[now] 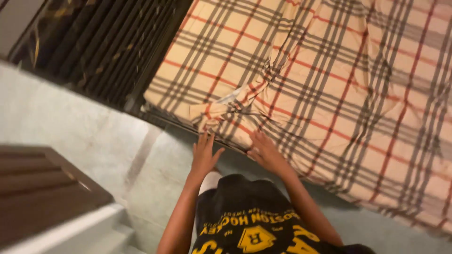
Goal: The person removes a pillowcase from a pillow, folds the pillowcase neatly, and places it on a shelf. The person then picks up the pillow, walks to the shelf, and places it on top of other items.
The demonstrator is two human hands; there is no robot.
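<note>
The person stands at the near edge of a bed point(155, 101), leaning over it. The bed is covered by a plaid sheet point(339, 70), cream with grey and red stripes, which lies across the mattress from the near-left corner to the far right.

Left hand point(205, 155): fingers spread, nothing gripped, palm down, fingertips at the sheet's lower border where it hangs over the mattress side. Right hand point(264, 150): flat, not closed on anything, pressed onto the sheet just beside the left hand. The two hands sit near each other but apart. Whether the fingertips go under the mattress edge cannot be told.

Condition of sheet: a bunched fold point(226, 109) gathers just beyond the hands, with creases radiating toward the far side. The flat, pressing hand position is consistent with holding the cloth down at the edge, where the slack has collected.

Surroundings: pale floor point(70, 117) to the left; a dark slatted frame point(103, 42) at far left beside the bed; a brown wooden piece of furniture point(42, 188) at near left. The person wears a dark garment with yellow print point(245, 221).
</note>
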